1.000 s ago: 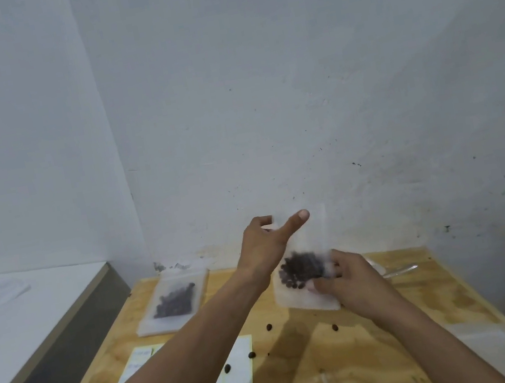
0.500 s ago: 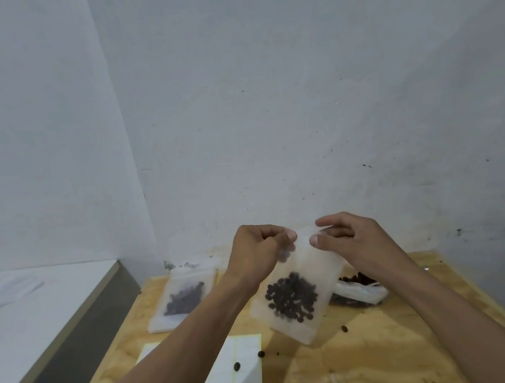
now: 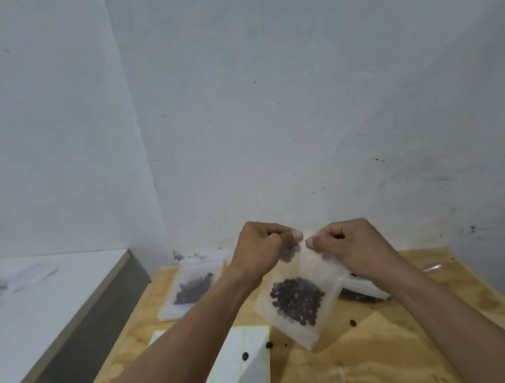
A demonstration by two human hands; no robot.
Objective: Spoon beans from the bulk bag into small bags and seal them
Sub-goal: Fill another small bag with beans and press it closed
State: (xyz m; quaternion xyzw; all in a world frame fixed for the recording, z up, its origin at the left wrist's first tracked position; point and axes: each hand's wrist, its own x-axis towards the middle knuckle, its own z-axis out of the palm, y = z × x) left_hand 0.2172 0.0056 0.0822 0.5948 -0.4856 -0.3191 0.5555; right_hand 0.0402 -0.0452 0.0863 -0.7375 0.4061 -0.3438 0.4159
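Above the surface (image 3: 374,368) we pinch the small bag (image 3: 300,303) at its top edge, left hand (image 3: 261,253) and right hand (image 3: 354,248) fingers clenched side by side, its length hanging tilted below them

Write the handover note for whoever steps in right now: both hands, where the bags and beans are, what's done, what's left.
Left hand: pinching the top edge of the small bag, held above the table.
Right hand: pinching the same top edge beside the left thumb.
The bag hangs tilted, with beans pooled at its bottom.
Filled bag lies flat at the table's far left.
Bulk bag lies behind the right forearm, mostly hidden.
Loose beans are scattered near the white sheets.
Done: this bag is filled.
Left: finish pressing the seal, set it down, gather strays.
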